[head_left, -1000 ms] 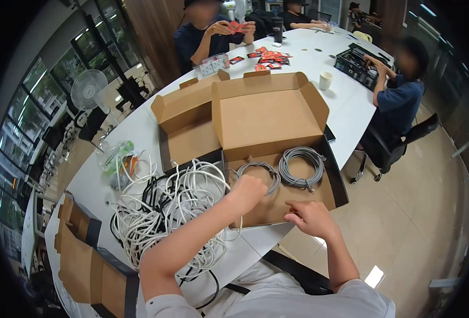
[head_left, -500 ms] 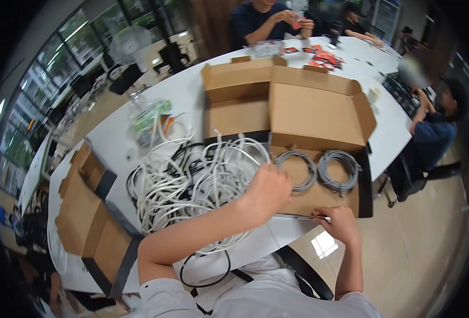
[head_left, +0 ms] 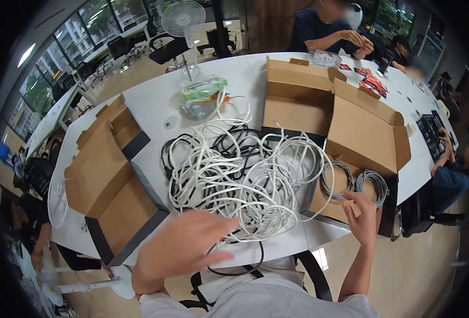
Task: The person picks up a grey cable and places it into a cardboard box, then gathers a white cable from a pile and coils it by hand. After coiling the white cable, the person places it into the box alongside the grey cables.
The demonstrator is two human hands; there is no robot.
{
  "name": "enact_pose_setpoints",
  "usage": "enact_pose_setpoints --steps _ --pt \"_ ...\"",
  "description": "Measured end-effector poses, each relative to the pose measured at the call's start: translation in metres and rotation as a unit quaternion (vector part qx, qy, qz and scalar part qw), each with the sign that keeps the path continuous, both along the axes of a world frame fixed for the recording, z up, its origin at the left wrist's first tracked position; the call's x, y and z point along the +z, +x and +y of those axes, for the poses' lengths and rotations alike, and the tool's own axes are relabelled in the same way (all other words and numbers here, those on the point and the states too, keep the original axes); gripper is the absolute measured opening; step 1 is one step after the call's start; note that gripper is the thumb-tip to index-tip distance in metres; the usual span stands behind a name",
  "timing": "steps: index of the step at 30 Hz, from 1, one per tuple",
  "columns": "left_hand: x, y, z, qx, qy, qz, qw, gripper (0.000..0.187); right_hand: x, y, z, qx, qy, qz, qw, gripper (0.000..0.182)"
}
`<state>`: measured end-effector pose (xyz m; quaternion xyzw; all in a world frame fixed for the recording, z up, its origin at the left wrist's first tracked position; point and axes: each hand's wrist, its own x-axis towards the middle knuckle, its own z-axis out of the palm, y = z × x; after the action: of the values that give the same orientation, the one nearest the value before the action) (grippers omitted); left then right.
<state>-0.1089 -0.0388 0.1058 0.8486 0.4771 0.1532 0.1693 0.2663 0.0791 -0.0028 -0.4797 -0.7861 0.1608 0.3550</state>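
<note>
From where I stand, a long white table point(head_left: 149, 108) carries everything. Open cardboard boxes lie on it: one at the left point(head_left: 120, 214), one at the far side point(head_left: 298, 108), and one at the right point(head_left: 364, 119), its lid folded back. Between them sprawls a big heap of cables point(head_left: 218, 183), white mixed with black, loosely tangled. The left hand point(head_left: 187, 246) is blurred, its fingers stretched out and thumb apart, at the heap's near edge; nothing shows in its grasp, and I cannot tell whether it touches a cable. The right hand point(head_left: 362, 217) is by the near side of the right box, fingers parted and slightly curved, with nothing visible between them. Next to its fingertips, inside that box, two grey coils point(head_left: 350, 177) lie flat, side by side.

A white loop point(head_left: 330, 183) strays from the heap over the right box's wall, close to the coils. It should be kept clear so it does not snag them. With a heap this knotted, I judge it best to find a free end and ease one cable out slowly, lifting crossing strands instead of tugging, since a hard pull would tighten the tangle.
</note>
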Motion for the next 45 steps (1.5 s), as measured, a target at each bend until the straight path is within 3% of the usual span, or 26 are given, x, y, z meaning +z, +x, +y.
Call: enact_pose_setpoints --steps 1,5,9,11,14,17,20,21,23,26,28,30,32,36,39,42,45 --pt "0.003 -0.009 0.003 0.056 0.066 -0.007 0.996 0.047 0.004 -0.013 -0.001 0.015 0.017 -0.004 1.0 0.023" --pt "0.009 -0.044 0.047 0.305 0.077 -0.106 0.943 0.024 0.006 -0.046 -0.006 0.052 0.066 -0.007 0.996 0.026" --pt "-0.031 -0.089 0.141 0.285 0.138 -0.232 0.92 0.028 0.011 -0.057 -0.015 0.058 0.083 -0.015 0.995 0.026" --pt "-0.063 -0.107 0.196 0.275 0.14 -0.204 0.929 0.037 0.013 -0.057 -0.021 0.054 0.082 -0.021 0.995 0.026" --pt "-0.102 -0.109 0.248 0.25 0.182 -0.004 0.951 0.046 0.015 -0.052 -0.033 0.039 0.036 -0.014 0.998 0.026" --pt "-0.101 -0.103 0.27 0.214 0.016 0.054 0.975 0.052 0.013 -0.039 -0.039 0.02 0.041 -0.026 0.999 0.024" --pt "-0.094 -0.094 0.278 0.27 -0.066 0.068 0.958 0.037 0.009 -0.024 -0.042 -0.001 0.029 -0.038 0.999 0.023" --pt "-0.095 -0.092 0.28 0.264 -0.069 0.027 0.962 0.027 0.007 -0.02 -0.041 -0.006 0.024 -0.045 0.999 0.022" --pt "-0.097 -0.09 0.283 0.242 -0.033 -0.095 0.965 0.03 0.008 -0.016 -0.04 -0.012 0.019 -0.038 0.999 0.021" --pt "-0.08 -0.085 0.284 0.234 -0.072 -0.244 0.938 0.037 0.013 -0.014 -0.034 -0.007 0.027 -0.03 0.999 0.021" --pt "-0.015 -0.06 0.249 0.26 -0.118 -0.316 0.905 0.035 0.018 -0.017 -0.028 0.009 0.039 -0.02 0.999 0.021" --pt "0.027 -0.049 0.234 0.222 -0.146 -0.376 0.888 0.04 0.027 -0.022 -0.022 0.031 0.055 -0.004 0.998 0.021" --pt "0.063 -0.039 0.217 0.125 -0.126 -0.431 0.885 0.042 0.037 -0.029 -0.017 0.059 0.045 0.032 0.997 0.018" --pt "0.094 -0.008 0.191 0.063 -0.031 -0.493 0.867 0.04 0.053 -0.043 -0.001 0.109 0.044 0.105 0.988 0.025" --pt "0.085 0.023 0.173 0.066 -0.03 -0.496 0.865 0.043 0.051 -0.066 0.02 0.121 0.005 0.283 0.951 0.034" --pt "0.06 0.037 0.165 0.053 -0.02 -0.441 0.896 0.044 0.046 -0.081 0.047 0.238 -0.154 0.452 0.846 0.039" --pt "0.04 0.047 0.157 0.059 0.032 -0.412 0.908 0.045 0.05 -0.09 0.061 0.233 -0.296 0.544 0.749 0.038"
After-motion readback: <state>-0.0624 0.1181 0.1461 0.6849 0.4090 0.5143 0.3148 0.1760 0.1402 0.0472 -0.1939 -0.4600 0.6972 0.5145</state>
